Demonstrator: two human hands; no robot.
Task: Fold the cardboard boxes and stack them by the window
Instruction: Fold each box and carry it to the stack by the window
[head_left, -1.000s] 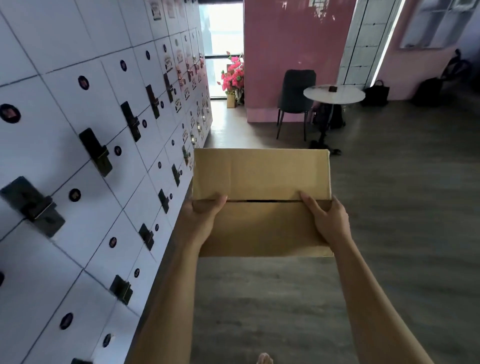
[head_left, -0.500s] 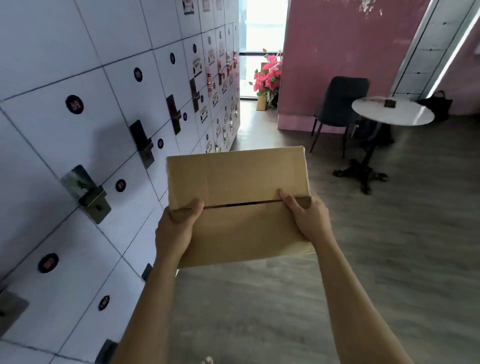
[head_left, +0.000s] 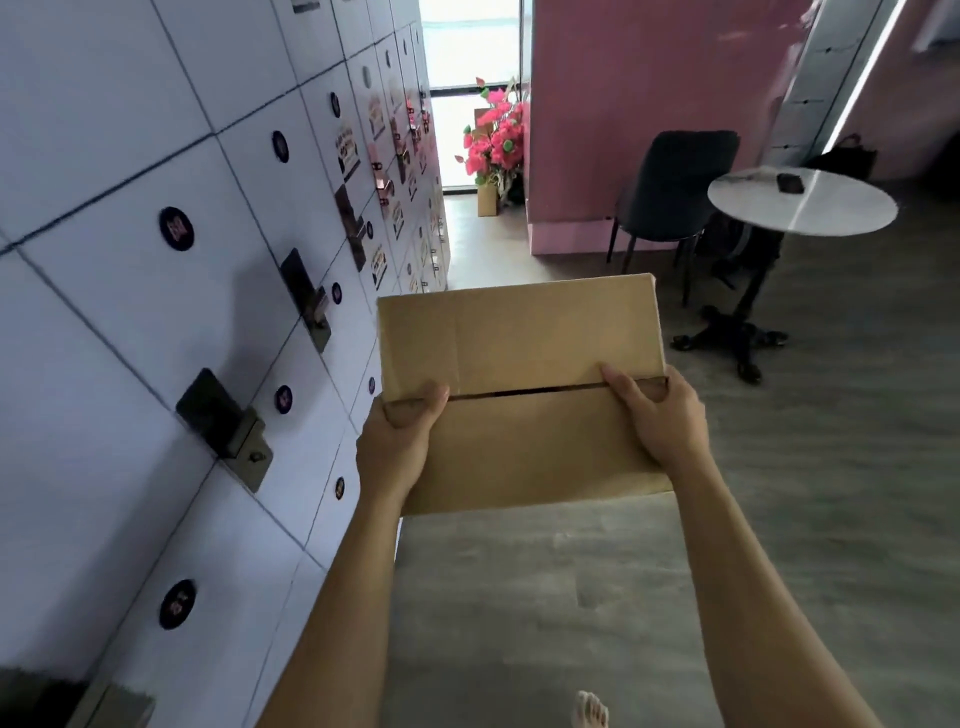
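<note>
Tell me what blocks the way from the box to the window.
Nothing visible blocks it: the cardboard box, held in both hands, faces an open strip of floor to the window. The pink flowers stand at its right side.

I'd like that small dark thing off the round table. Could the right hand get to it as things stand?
Probably not. The right hand grips the cardboard box together with the left hand, and the dark object lies well beyond it on the round table.

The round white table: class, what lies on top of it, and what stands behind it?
On the round white table lies one small dark object, too blurred to identify. Behind it stand a dark chair and a dark bag, partly hidden by the tabletop.
</note>
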